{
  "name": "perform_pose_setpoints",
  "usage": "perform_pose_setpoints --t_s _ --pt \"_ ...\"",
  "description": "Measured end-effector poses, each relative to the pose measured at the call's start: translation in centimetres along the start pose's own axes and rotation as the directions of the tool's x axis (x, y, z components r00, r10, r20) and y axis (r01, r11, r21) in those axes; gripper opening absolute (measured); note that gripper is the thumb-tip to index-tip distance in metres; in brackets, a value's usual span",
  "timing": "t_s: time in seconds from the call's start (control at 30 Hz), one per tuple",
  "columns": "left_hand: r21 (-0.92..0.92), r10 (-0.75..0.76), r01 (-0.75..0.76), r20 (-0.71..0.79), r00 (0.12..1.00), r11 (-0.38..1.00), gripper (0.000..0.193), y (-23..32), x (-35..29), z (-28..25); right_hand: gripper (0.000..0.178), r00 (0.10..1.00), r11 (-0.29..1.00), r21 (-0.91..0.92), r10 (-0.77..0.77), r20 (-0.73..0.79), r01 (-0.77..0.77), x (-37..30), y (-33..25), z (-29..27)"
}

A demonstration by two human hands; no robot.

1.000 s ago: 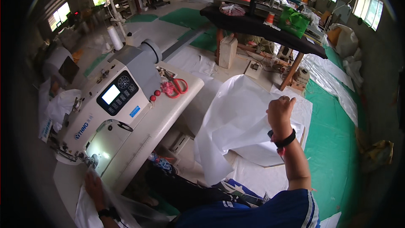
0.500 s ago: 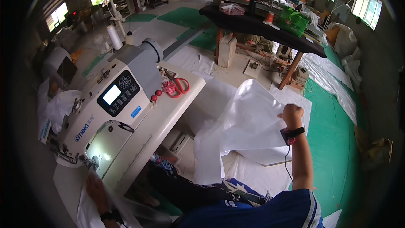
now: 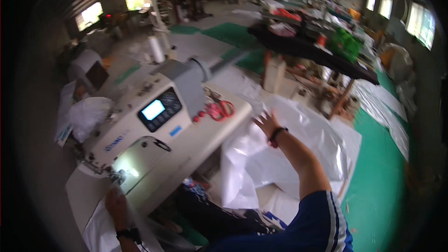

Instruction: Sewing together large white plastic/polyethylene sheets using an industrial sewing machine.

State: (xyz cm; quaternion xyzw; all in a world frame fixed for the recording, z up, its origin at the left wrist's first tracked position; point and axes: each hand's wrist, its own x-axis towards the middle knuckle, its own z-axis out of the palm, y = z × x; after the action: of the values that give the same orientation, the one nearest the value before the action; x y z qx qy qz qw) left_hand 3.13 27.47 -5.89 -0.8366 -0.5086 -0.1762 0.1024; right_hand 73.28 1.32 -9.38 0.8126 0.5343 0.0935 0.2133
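By the lit needle area of the white sewing machine (image 3: 130, 133), my left hand (image 3: 116, 206) is closed on a white sheet (image 3: 98, 219) that drapes down toward my lap. Blur hides exactly how the fingers lie on it. My right hand (image 3: 268, 126) reaches forward with its fingers spread, over a large, shiny white plastic sheet (image 3: 308, 144) to the right of the machine table. Whether its fingertips press on the plastic or hover just above, I cannot tell. Red-handled scissors (image 3: 227, 110) lie on the machine table (image 3: 205, 135) near its far corner.
A white thread cone (image 3: 157, 50) stands behind the machine. Farther right, a dark-topped table (image 3: 298, 44) bears a green bag (image 3: 346, 45) and an orange thread cone (image 3: 321, 40). Green matting (image 3: 378, 177) covers the floor at right. Crumpled white plastic (image 3: 88, 116) sits left of the machine.
My right hand has moved left and its fingers have spread from a closed pose. The plastic sheet has dropped lower and flatter. The whole view has shifted; my left hand stays by the needle.
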Motion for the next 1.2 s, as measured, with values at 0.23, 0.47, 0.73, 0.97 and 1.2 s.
perform_pose_setpoints --t_s 0.23,0.47,0.73,0.97,1.2 --pt "-0.164 -0.071 0.056 -0.085 0.994 0.985 0.049 4.4 -0.3 -3.0 0.072 0.986 0.97 0.236 -0.094 0.137 0.059 -8.0 -3.5 6.6" --pt "-0.142 -0.163 0.18 0.119 0.979 0.973 0.061 6.7 -1.1 -6.0 0.03 0.77 0.747 0.568 -0.572 0.284 0.345 -19.5 -7.9 0.5" --pt "-0.196 -0.11 0.132 0.121 0.987 0.972 0.039 1.5 -4.8 -4.1 0.027 0.725 0.345 0.795 -0.668 -0.165 0.499 -22.7 -6.7 -34.8" --pt "-0.582 -0.415 0.214 -0.235 0.879 0.784 0.019 -6.1 -14.4 -5.9 0.017 0.23 -0.271 0.431 -0.548 -0.804 0.861 -20.8 -16.2 -52.3" --pt "-0.976 -0.979 -0.213 -0.076 0.192 0.034 0.053 -12.6 -33.3 -15.1 0.049 0.498 -0.735 0.402 -0.102 -0.861 0.545 -17.6 -30.3 -69.4"
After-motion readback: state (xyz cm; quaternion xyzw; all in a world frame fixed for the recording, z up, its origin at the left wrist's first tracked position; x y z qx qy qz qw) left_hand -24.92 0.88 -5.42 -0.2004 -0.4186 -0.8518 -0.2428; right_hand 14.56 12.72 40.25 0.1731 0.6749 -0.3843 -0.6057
